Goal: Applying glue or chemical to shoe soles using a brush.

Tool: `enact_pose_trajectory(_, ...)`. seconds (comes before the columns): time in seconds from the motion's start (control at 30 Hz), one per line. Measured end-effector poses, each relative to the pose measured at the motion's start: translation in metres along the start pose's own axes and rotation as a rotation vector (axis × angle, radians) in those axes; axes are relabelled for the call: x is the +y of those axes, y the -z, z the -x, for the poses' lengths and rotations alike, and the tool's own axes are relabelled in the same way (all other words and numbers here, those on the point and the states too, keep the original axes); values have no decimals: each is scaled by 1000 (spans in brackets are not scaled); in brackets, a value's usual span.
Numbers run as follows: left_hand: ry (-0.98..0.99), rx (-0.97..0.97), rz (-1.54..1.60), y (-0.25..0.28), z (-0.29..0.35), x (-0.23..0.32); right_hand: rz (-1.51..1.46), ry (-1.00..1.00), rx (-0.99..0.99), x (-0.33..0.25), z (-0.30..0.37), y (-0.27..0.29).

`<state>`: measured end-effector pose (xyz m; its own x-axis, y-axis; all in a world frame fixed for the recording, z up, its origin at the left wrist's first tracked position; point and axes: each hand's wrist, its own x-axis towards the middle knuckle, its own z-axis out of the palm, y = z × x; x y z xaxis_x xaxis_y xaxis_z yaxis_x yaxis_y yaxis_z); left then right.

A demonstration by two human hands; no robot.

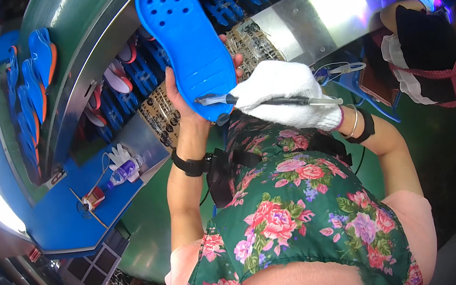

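A bright blue shoe sole (191,48) with round holes at its far end is held up in front of me. My bare left hand (180,99) grips it from beneath, the thumb along its left edge and fingertips showing at the right. In a white knitted glove, my right hand (285,91) pinches a slim brush (298,101) like a pen. The brush's bristles touch the near end of the sole, where wet-looking streaks shine. Beside the near edge of the sole is a small dark round piece (223,118), partly hidden.
Blue soles with orange edges (35,96) stand at the left. A curved metal-edged line (315,16) runs ahead, blue pieces racked beyond it. On the blue table (69,214) are a bottle (124,170), a white glove (120,154) and a red pot (94,198). Another person (425,50) works at right.
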<state>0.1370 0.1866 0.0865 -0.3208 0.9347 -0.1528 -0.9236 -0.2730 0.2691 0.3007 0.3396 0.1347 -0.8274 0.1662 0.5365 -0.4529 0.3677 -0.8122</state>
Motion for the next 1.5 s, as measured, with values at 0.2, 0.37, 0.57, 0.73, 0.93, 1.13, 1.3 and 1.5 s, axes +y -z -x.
enact_pose_trajectory(0.2, 66, -110, 109, -7, -11, 5, -135, -14, -148, -17, 13, -3)
enact_pose_trajectory(0.37, 207, -41, 35, -4, -1, 14, -60, -112, 48, -13, 4, 3)
enact_pose_trajectory(0.57, 361, 38, -3, -12, -8, 20, 169, 207, -140, -20, 30, -10)
enact_pose_trajectory(0.73, 413, 0, -33, -15, -6, 16, -131, -36, -74, -12, 20, 12)
enact_pose_trajectory(0.93, 502, 9, -161, -4, -11, 29, 38, 160, -239, -14, 35, 7)
enact_pose_trajectory(1.13, 476, 163, -115, -19, -8, 21, -43, 63, -111, -4, 18, 25)
enact_pose_trajectory(1.3, 393, 36, -130, -10, -10, 21, -160, 74, -203, -9, 18, 15)
enact_pose_trajectory(1.5, 323, 3, -59, -5, -18, 25, -268, -115, -158, -12, 14, -4)
